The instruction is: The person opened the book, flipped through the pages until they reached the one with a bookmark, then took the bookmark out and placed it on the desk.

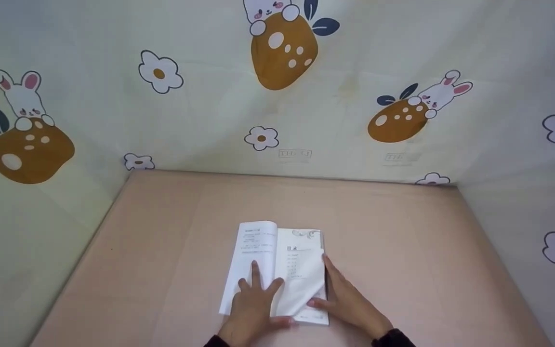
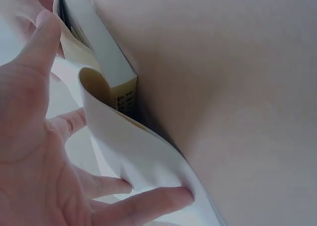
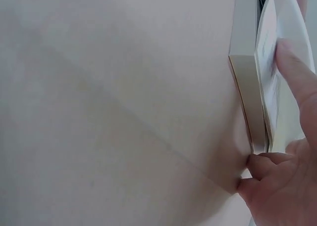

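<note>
Beyond the back edge of the table (image 1: 152,231), and along its left and right edges, rises a pale covering (image 1: 200,115) printed with brown fruit (image 1: 284,53), white rabbits (image 1: 21,99) and outlined flowers (image 1: 158,73). The table itself is a plain pinkish tan. Toward its front edge, about midway between the left and right edges, a thick book (image 1: 276,255) lies open. Its left-hand page (image 1: 253,241) carries lines of print and bows up at the fold. On the right side a leaf (image 1: 301,289) bends, part of it plain white, and a page beneath (image 1: 315,316) shows at the book's lower right corner. The left hand (image 1: 252,303) is spread on the left-hand page, palm down and gripping nothing, its thumb beside the book's lower edge. The right hand (image 1: 352,300) holds the book's right side, thumb on the paper and other fingers at the outer edge; whether it pinches the leaf itself cannot be told. Dark cuffs (image 1: 393,339) circle both wrists. Smallest are a printed list (image 1: 293,266), a scroll ornament (image 1: 306,233) and a two-character heading (image 1: 292,248).
</note>
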Motion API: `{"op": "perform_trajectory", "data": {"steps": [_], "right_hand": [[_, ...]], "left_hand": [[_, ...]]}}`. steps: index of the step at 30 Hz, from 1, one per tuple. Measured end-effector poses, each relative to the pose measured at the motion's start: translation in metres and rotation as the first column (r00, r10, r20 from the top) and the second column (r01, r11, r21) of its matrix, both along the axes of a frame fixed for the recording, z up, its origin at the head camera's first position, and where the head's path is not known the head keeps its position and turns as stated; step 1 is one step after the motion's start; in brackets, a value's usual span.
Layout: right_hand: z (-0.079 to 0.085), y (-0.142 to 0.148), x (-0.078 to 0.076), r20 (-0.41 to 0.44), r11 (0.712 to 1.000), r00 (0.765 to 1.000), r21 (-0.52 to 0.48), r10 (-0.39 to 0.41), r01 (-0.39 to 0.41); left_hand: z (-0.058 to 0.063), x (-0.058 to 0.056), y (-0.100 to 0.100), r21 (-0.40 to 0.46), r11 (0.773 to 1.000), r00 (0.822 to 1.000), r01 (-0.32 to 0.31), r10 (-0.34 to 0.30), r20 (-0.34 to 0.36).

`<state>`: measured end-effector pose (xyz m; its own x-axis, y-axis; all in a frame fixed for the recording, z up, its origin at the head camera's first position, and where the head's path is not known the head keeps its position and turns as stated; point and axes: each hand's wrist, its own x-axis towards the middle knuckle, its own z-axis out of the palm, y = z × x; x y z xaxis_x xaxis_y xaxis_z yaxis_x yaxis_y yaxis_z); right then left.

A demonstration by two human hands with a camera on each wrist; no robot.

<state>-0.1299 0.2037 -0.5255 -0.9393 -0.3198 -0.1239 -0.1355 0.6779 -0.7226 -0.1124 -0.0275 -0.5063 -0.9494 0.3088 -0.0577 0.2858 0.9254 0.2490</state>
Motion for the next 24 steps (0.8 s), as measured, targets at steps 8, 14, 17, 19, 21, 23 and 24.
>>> {"op": "perform_trajectory", "data": {"steps": [8, 14, 17, 19, 21, 23, 24], "right_hand": [[0.003, 0.001, -0.002, 0.020, 0.999, 0.999, -0.002, 0.037, -0.037], [0.006, 0.005, -0.003, 0.050, 0.995, 0.994, 0.000, 0.097, -0.097], [0.007, 0.005, -0.003, 0.068, 0.993, 0.991, 0.017, 0.112, -0.114], [0.007, 0.005, -0.003, 0.072, 0.992, 0.990, 0.028, 0.119, -0.122], [0.008, 0.005, -0.003, 0.075, 0.991, 0.989, 0.034, 0.124, -0.127], [0.009, 0.006, -0.004, 0.069, 0.990, 0.988, 0.037, 0.135, -0.138], [0.009, 0.006, -0.004, 0.068, 0.989, 0.988, 0.038, 0.138, -0.140]], "left_hand": [[0.005, -0.003, -0.006, 0.054, 0.999, 0.997, 0.003, -0.007, 0.073], [0.005, -0.005, -0.009, 0.083, 0.997, 0.996, -0.002, -0.006, 0.094], [0.004, -0.005, -0.011, 0.093, 0.996, 0.995, -0.001, -0.008, 0.098], [0.004, -0.006, -0.011, 0.098, 0.995, 0.993, -0.017, 0.006, 0.117], [0.005, -0.006, -0.011, 0.106, 0.994, 0.990, -0.040, 0.025, 0.139], [0.005, -0.006, -0.011, 0.129, 0.990, 0.988, -0.064, 0.045, 0.148], [0.005, -0.006, -0.011, 0.142, 0.987, 0.987, -0.078, 0.057, 0.150]]}}
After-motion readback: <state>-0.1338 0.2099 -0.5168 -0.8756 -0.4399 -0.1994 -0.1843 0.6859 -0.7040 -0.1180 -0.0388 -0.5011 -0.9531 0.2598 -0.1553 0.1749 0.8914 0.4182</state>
